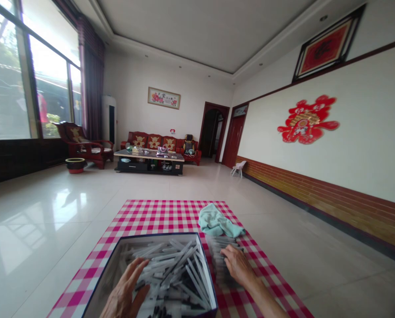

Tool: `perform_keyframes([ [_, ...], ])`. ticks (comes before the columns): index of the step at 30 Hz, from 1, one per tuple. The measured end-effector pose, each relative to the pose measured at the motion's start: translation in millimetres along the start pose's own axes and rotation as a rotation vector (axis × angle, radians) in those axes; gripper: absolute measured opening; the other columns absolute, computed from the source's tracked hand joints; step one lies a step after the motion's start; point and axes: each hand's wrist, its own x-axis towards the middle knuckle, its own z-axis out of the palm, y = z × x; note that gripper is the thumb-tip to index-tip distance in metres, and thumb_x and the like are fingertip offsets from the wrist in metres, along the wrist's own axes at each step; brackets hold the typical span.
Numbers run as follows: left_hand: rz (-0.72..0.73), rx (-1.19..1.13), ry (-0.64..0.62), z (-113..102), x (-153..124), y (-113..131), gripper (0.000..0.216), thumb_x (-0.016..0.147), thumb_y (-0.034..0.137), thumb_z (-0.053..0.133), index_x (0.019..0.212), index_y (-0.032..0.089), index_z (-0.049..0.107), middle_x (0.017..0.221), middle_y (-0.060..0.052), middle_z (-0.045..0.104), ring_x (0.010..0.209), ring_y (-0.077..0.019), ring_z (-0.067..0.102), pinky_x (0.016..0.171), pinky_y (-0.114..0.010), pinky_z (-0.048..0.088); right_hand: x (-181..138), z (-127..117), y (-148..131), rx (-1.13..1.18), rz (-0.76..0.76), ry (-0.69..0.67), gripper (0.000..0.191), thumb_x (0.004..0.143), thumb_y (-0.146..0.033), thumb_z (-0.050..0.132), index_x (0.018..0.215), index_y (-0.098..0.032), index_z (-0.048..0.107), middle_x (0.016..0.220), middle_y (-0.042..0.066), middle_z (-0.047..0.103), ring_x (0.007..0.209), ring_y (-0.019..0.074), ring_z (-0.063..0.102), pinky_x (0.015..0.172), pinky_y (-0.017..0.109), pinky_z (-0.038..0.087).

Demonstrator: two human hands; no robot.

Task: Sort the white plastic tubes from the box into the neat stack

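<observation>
White plastic sticks: slim white plastic sticks (174,265), some with dark ends, lie heaped and crossing inside an open rectangular box with a navy rim (157,233). Exact kind too small to tell.

Left hand: the left hand (126,287) is over the near-left part of the heap, inside the box. Its fingers (139,265) are spread open and rest on the sticks, with no grip.

Right hand: the right hand (237,265) is outside the box, on a squared stack of matching sticks (216,260). Its fingers (228,251) curve over the stack; cannot tell whether they grip.

Placement: the box sits at the near edge of a pink-and-white gingham cloth (157,216), with the stack just beside its right wall.

Towel: a crumpled mint-green towel (219,221) lies on the cloth, just behind the stack.

Room: glossy cream tile floor (51,221) surrounds the cloth. Well ahead stand a low dark-topped surface (149,155) holding small items and a red wooden sofa (154,141) with teddy-bear cushions.
</observation>
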Motion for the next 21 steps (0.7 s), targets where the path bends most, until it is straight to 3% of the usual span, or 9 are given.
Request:
perform_keyframes([
  [5, -0.02, 0.0, 0.0, -0.8, -0.1, 1.0, 0.042, 0.086, 0.032, 0.049, 0.128, 0.03, 0.048, 0.133, -0.006, 0.054, 0.119, -0.0228, 0.054, 0.094, -0.034, 0.049, 0.0, 2.3, 5.4, 0.027, -0.064, 0.019, 0.029, 0.078, -0.006, 0.046, 0.096, -0.018, 0.067, 0.093, 0.008, 0.063, 0.089, 0.0193, 0.059, 0.08, 0.028, 0.042],
  [8, -0.097, 0.02, 0.035, -2.2, 2.2, 1.7, 0.036, 0.087, 0.03, 0.047, 0.121, 0.026, 0.053, 0.121, -0.007, 0.061, 0.108, -0.0213, 0.061, 0.088, -0.032, 0.051, 1.6, -6.4, -7.1, 0.078, -0.1, 0.072, 0.031, 0.08, -0.007, 0.043, 0.1, -0.017, 0.065, 0.096, 0.009, 0.063, 0.091, 0.0202, 0.059, 0.082, 0.029, 0.043],
  [11, -0.229, 0.088, -0.012, -6.5, 5.5, 5.2, 0.027, 0.087, 0.024, 0.042, 0.105, 0.023, 0.062, 0.096, -0.005, 0.068, 0.086, -0.0179, 0.067, 0.076, -0.028, 0.05, 2.0, -18.8, -43.3, 0.235, -0.175, 0.138, 0.028, 0.084, -0.011, 0.041, 0.096, -0.019, 0.065, 0.092, 0.008, 0.064, 0.087, 0.0195, 0.06, 0.08, 0.029, 0.044],
  [14, -0.297, 0.164, -0.152, -12.5, 8.6, 11.3, 0.026, 0.088, 0.021, 0.04, 0.081, 0.021, 0.065, 0.074, -0.001, 0.065, 0.071, -0.0158, 0.065, 0.067, -0.025, 0.045, -2.5, -21.0, -94.0, 0.347, -0.261, 0.059, 0.026, 0.084, -0.014, 0.042, 0.086, -0.021, 0.066, 0.084, 0.005, 0.065, 0.079, 0.0168, 0.061, 0.074, 0.026, 0.044],
  [18, -0.338, 0.197, -0.243, -17.5, 10.8, 19.1, 0.031, 0.089, 0.018, 0.039, 0.07, 0.02, 0.063, 0.071, -0.001, 0.065, 0.07, -0.0149, 0.064, 0.063, -0.022, 0.039, -11.7, 1.1, -148.4, 0.284, -0.382, -0.17, 0.021, 0.078, -0.014, 0.051, 0.074, -0.023, 0.07, 0.076, 0.003, 0.069, 0.073, 0.017, 0.064, 0.065, 0.023, 0.044],
  [21, -0.368, 0.188, -0.257, -18.2, 11.6, 22.3, 0.03, 0.089, 0.017, 0.039, 0.071, 0.02, 0.063, 0.073, -0.001, 0.066, 0.072, -0.0146, 0.064, 0.063, -0.021, 0.038, -12.8, 23.2, -165.9, 0.123, -0.298, -0.216, 0.018, 0.074, -0.014, 0.055, 0.071, -0.021, 0.072, 0.073, 0.008, 0.072, 0.07, 0.0215, 0.067, 0.062, 0.026, 0.044],
])
